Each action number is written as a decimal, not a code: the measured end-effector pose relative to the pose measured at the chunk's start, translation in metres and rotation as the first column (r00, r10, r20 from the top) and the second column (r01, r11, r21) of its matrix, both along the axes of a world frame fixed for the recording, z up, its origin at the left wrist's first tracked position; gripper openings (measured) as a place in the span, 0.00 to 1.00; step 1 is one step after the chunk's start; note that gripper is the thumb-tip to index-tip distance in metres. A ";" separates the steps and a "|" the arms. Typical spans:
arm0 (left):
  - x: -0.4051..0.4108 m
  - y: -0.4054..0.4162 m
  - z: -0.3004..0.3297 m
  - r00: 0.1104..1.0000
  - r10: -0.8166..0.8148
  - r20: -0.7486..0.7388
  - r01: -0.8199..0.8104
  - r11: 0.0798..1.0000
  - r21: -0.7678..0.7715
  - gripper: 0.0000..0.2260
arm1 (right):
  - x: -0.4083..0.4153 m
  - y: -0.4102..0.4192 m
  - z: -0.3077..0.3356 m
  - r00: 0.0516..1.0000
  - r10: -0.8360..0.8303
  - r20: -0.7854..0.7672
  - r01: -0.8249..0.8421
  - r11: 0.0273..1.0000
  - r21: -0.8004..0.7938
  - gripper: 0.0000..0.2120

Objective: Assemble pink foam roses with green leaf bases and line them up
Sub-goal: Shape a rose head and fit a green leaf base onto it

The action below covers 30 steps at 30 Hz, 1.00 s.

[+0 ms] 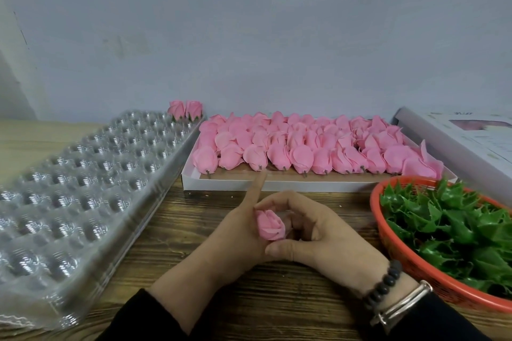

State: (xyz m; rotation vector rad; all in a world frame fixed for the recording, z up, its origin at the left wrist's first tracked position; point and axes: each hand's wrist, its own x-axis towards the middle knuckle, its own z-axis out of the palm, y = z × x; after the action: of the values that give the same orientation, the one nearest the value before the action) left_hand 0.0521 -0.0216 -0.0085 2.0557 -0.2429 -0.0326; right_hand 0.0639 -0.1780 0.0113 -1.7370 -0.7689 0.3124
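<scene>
Hands meeting over wooden table (pixel 171 230), left hand (pixel 235 232) and right hand (pixel 318 232) both pinching one pink rose (pixel 270 225), left forefinger stuck out straight, box of roses (pixel 304 144) beyond, orange basket of green leaves (pixel 454 232) just right.

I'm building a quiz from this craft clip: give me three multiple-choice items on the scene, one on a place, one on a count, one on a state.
1. Where is the orange basket of green leaf bases?
A. at the right of the table
B. at the left of the table
C. inside the white box

2. How many finished roses stand by the wall beyond the clear plastic tray?
A. none
B. two
C. five

3. What is in the hands?
A. a leaf alone
B. nothing
C. a pink rose

Key: 1 A, the basket sits by the right edge; 2 B, a pair stands there; 3 C, left hand and right hand hold it.
</scene>
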 end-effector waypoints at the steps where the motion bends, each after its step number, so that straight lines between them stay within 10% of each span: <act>1: 0.000 0.001 0.000 1.000 -0.001 0.001 0.001 1.000 0.002 0.51 | 0.000 -0.001 0.000 1.000 0.020 0.000 -0.020 1.000 -0.005 0.20; 19: -0.003 -0.002 0.004 0.996 -0.090 0.000 0.090 0.996 0.005 0.50 | 0.004 0.002 -0.005 0.999 -0.026 0.026 0.024 0.999 0.049 0.07; 30: -0.002 0.022 0.014 0.994 0.096 0.051 -0.087 0.986 -0.144 0.45 | 0.019 0.001 -0.022 0.887 -0.151 -0.435 0.333 0.863 0.380 0.03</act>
State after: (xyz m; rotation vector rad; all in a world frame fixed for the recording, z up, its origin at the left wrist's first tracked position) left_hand 0.0498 0.0004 0.0051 1.9262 -0.1812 0.0985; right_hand 0.0828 -0.1775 -0.0110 -1.2574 -0.2816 0.2701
